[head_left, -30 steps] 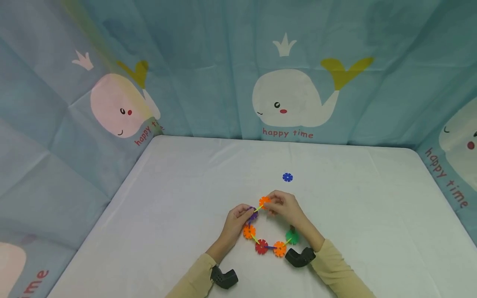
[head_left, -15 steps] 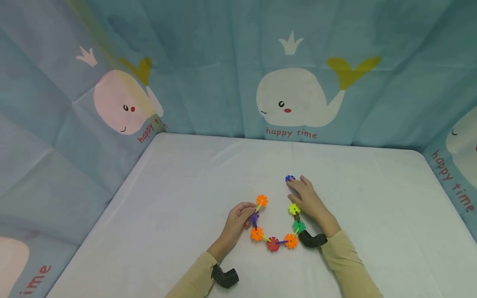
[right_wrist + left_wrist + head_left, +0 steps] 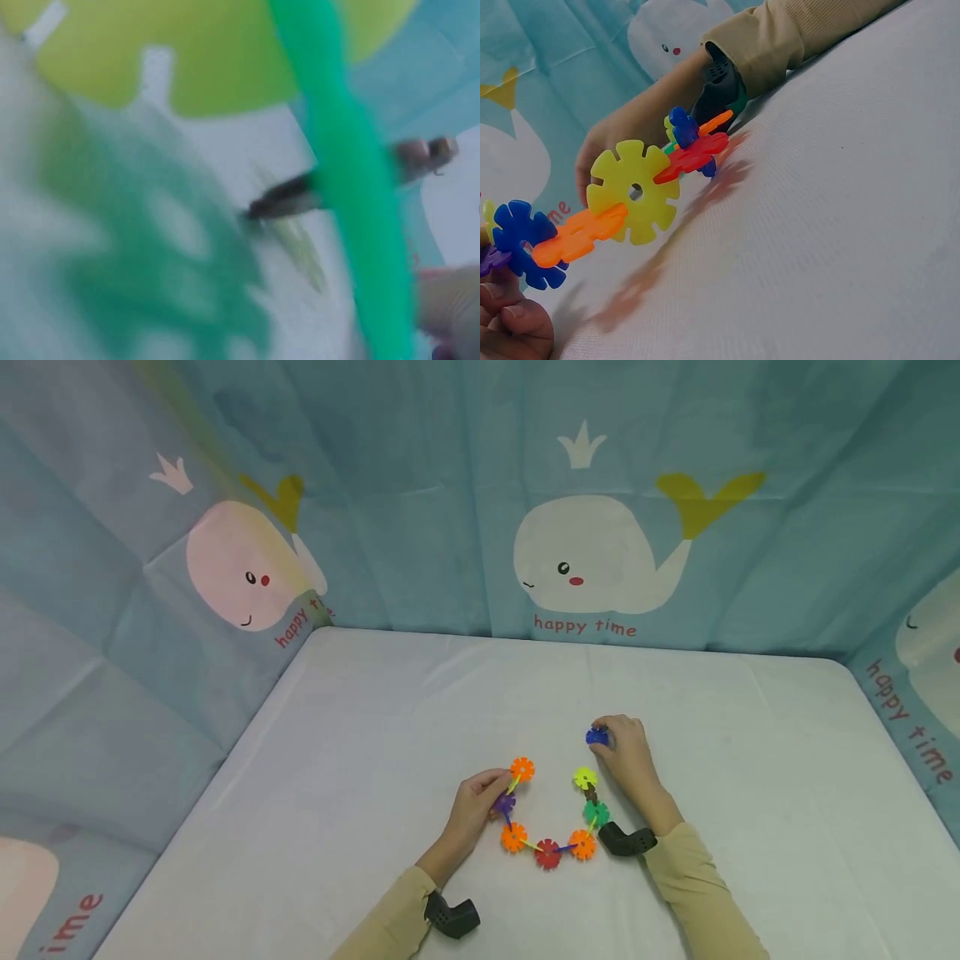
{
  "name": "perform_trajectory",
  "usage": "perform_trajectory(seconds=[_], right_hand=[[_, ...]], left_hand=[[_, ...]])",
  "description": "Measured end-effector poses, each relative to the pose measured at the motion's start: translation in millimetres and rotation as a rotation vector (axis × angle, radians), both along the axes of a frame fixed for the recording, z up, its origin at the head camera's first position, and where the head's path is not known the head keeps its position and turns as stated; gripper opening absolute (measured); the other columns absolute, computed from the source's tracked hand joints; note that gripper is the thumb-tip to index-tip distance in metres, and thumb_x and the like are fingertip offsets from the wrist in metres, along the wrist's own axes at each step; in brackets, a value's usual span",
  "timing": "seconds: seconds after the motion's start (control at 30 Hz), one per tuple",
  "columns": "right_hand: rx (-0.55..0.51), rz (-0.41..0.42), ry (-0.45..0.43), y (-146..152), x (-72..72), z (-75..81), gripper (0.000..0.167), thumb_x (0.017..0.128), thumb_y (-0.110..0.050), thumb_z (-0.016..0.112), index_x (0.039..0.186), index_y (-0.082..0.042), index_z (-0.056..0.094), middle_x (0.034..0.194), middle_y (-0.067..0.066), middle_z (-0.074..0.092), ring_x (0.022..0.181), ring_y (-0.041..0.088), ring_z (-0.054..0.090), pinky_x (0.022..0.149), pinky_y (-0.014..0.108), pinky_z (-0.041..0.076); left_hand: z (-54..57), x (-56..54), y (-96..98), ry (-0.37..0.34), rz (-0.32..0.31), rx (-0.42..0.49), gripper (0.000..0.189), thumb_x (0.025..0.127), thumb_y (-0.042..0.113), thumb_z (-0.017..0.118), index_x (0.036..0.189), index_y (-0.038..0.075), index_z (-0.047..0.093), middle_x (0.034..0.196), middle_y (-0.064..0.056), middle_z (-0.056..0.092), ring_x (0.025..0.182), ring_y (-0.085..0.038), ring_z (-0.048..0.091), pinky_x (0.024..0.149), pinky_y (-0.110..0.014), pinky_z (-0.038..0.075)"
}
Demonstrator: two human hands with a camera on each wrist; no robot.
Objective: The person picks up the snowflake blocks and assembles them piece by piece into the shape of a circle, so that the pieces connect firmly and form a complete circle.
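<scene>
In the head view, a U-shaped chain of notched plastic snowflake discs lies between both hands. My left hand (image 3: 474, 810) pinches it near the purple disc (image 3: 505, 802), and an orange disc (image 3: 522, 769) forms that end. Along the bottom run another orange disc, a red disc (image 3: 548, 854) and a third orange one. The other end rises through a green disc (image 3: 597, 814) and a brown disc (image 3: 591, 794) to a yellow disc (image 3: 586, 778). Beyond that end, my right hand (image 3: 630, 758) pinches a loose blue snowflake disc (image 3: 597, 737). Close up, the right wrist view shows the green disc (image 3: 356, 172) edge-on.
A white-covered table (image 3: 360, 735) carries everything. Blue curtains (image 3: 420, 527) printed with whales stand along its back and sides. Each wrist wears a black camera mount; the right one (image 3: 627, 841) sits right beside the chain's green disc.
My right hand has left the chain's upper end, reached to the blue disc on the table and now pinches it, drawn slightly nearer. The left hand keeps its hold while the chain spreads wider.
</scene>
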State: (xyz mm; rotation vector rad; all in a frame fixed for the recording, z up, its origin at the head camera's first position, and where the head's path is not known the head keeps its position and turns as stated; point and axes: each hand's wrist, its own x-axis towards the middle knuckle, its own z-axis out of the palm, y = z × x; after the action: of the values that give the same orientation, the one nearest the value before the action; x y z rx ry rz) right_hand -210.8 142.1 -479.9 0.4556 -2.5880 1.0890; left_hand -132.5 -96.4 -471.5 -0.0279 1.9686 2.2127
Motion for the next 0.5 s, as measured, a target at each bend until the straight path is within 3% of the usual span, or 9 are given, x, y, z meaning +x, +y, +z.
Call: perform_trajectory(seconds=[0.07,0.17,0.3,0.5], right_hand=[[-0.063,0.038,-0.041,-5.9,3.5,8.0,0.018,0.073,0.004,0.07,0.087,0.0,0.061,0.08,0.009,0.059,0.072,0.022,0.051,0.066,0.031,0.041],[-0.179,0.172,-0.129,-17.8,11.5,21.1,0.008,0.076,0.001,0.068,0.081,-0.001,0.062,0.073,0.004,0.06,0.06,0.017,0.053,0.055,0.026,0.044],[-0.224,0.345,-0.198,-31.7,22.0,29.7,0.004,0.078,-0.002,0.068,0.076,-0.003,0.064,0.074,0.003,0.063,0.064,0.016,0.057,0.059,0.026,0.048],[-0.183,0.379,-0.197,-40.5,28.0,23.6,0.004,0.077,0.001,0.068,0.078,-0.003,0.067,0.079,0.003,0.064,0.071,0.013,0.059,0.064,0.025,0.048]], left_hand=[[5.5,2.5,-0.3,0.01,0.003,-0.01,0.025,0.09,0.013,0.054,0.101,-0.01,0.059,0.072,-0.003,0.054,0.052,-0.01,0.038,0.046,-0.018,0.034],[7.5,3.7,-0.9,0.015,0.009,-0.012,0.025,0.09,0.013,0.054,0.1,-0.01,0.059,0.073,-0.003,0.055,0.052,-0.01,0.039,0.046,-0.017,0.035],[6.7,2.6,-0.8,0.026,0.007,0.005,0.026,0.091,0.013,0.054,0.1,-0.011,0.059,0.073,-0.003,0.055,0.052,-0.01,0.038,0.046,-0.018,0.035],[6.1,2.3,-0.8,0.044,0.008,0.003,0.024,0.09,0.01,0.054,0.099,-0.013,0.058,0.067,-0.002,0.054,0.05,-0.01,0.037,0.043,-0.018,0.032]])
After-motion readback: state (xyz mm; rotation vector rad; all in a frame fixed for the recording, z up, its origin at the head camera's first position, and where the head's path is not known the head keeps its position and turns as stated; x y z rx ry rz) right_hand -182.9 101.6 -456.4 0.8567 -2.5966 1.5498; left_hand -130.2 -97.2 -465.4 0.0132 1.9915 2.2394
